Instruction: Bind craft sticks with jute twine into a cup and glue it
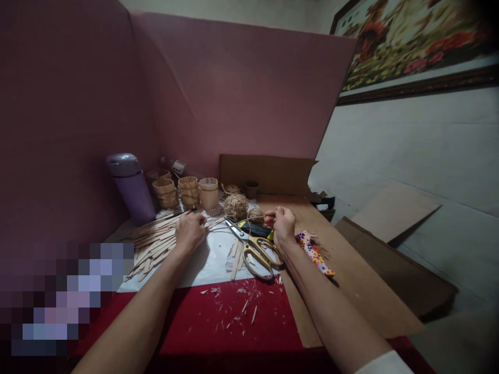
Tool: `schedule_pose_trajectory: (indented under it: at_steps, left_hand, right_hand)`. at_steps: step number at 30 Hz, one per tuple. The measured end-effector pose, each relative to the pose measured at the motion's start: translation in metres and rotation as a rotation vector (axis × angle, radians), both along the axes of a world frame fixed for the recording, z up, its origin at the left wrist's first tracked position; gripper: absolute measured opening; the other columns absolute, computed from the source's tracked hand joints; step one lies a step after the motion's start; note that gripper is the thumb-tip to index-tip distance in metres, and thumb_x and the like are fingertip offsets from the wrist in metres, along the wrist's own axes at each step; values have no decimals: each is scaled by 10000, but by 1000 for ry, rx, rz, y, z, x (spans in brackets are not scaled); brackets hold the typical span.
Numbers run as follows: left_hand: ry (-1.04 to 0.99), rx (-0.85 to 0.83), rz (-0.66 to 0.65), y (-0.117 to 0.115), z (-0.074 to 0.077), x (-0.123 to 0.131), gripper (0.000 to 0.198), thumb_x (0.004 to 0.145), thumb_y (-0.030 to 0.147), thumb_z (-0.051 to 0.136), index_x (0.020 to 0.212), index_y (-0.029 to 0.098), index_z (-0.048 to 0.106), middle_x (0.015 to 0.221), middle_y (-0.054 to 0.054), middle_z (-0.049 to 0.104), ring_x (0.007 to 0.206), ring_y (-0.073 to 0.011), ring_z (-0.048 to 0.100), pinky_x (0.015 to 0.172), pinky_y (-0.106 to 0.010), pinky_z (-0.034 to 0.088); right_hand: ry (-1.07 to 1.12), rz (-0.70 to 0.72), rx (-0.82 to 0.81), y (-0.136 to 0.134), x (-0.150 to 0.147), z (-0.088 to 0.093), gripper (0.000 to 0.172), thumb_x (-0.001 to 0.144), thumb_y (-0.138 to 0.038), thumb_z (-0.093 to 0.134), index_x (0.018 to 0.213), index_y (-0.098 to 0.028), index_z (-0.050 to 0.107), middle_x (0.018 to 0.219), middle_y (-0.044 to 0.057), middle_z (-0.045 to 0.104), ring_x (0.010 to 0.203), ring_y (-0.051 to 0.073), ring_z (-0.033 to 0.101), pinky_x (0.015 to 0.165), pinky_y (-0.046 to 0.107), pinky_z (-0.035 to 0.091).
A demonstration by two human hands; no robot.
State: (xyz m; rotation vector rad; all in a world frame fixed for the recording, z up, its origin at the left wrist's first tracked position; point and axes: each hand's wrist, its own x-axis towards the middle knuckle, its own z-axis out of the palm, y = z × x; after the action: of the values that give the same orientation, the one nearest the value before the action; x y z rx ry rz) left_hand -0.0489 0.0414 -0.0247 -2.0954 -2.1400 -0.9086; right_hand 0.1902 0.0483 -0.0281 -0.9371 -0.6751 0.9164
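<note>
- Head view: the right hand point(283, 224) is curled, its fingertips pinching a thin twine strand point(270, 211) above the desk point(241, 317).
- The left hand point(191, 229) lies knuckles-up, fingers bent over the craft sticks point(156, 243); whether it grips one I cannot tell.
- The strand leads toward the twine ball point(236, 206), at 10 o'clock from the right hand.
- It looks light, limp and slightly rough: probably easy to pinch near its free end, but prone to fraying and tangling.
- The sticks look light, thin and stiff, and are likely best taken by the edges.
- Scissors point(255, 250) lie at 7 o'clock from the right hand, and stick cups point(189, 191) stand at 12 o'clock from the left.
</note>
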Motion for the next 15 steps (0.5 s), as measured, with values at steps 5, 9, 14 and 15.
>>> schedule_pose_trajectory:
  at_steps: [5, 9, 14, 15]
  left_hand:
    - [-151, 191, -412, -3, 3, 31, 196, 831, 211, 548, 885, 217, 736, 915, -74, 713, 895, -205, 561, 807, -312, 432]
    - [-217, 123, -583, -5, -1, 55, 230, 792, 190, 591, 978, 199, 727, 877, -76, 698, 844, -188, 571, 767, -300, 440]
    - [-323, -152, -484, -4, -2, 43, 242, 789, 317, 563, 657, 177, 709, 529, -6, 580, 543, -132, 499, 557, -245, 369]
    - [-359, -196, -464, -3, -2, 37, 258, 777, 345, 569, 636, 173, 701, 488, 3, 556, 510, -129, 486, 534, -242, 356]
  right_hand:
    - [56, 151, 82, -11, -5, 8, 250, 857, -377, 557, 747, -202, 415, 568, -53, 601, 392, 65, 511, 377, 162, 420]
    - [126, 275, 108, -18, -6, 17, 234, 855, -338, 573, 743, -196, 425, 595, -51, 603, 415, 61, 507, 397, 168, 420]
    - [136, 135, 79, -10, 3, 18, 330, 842, -433, 586, 701, -197, 404, 553, -66, 556, 387, 54, 466, 386, 171, 399]
    - [132, 90, 69, -7, 5, 17, 346, 835, -455, 587, 698, -199, 400, 541, -71, 546, 381, 54, 460, 379, 170, 391]
